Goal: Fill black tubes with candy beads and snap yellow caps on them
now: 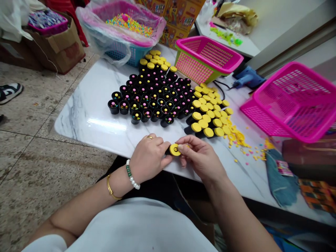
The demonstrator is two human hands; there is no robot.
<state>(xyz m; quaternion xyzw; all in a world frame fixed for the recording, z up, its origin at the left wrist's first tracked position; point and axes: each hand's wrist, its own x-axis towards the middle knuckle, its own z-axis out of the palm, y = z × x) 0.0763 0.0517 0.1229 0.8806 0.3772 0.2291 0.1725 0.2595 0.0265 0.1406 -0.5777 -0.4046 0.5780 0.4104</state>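
At the table's front edge, my left hand (pixel 147 155) grips a small black cup (pixel 167 151), mostly hidden by the fingers. A round yellow lid (pixel 173 149) with a dark ring at its centre faces up at the cup's end. My right hand (pixel 202 155) pinches the lid's right side between thumb and fingers. Just beyond my hands stand many black cups (pixel 135 117) without lids, holding coloured beads and a pink or yellow knob. To their right are cups with yellow lids (pixel 208 132), some leaning; another lidded group (pixel 151 65) stands behind.
Loose yellow rings and bits (pixel 237 138) lie at the right. A pink-and-green basket (pixel 207 56) stands behind, near a blue tool (pixel 248 77). Another pink basket (pixel 291 122) is tilted at right. A plastic-lined basket of coloured beads (pixel 128 26) is at the back left.
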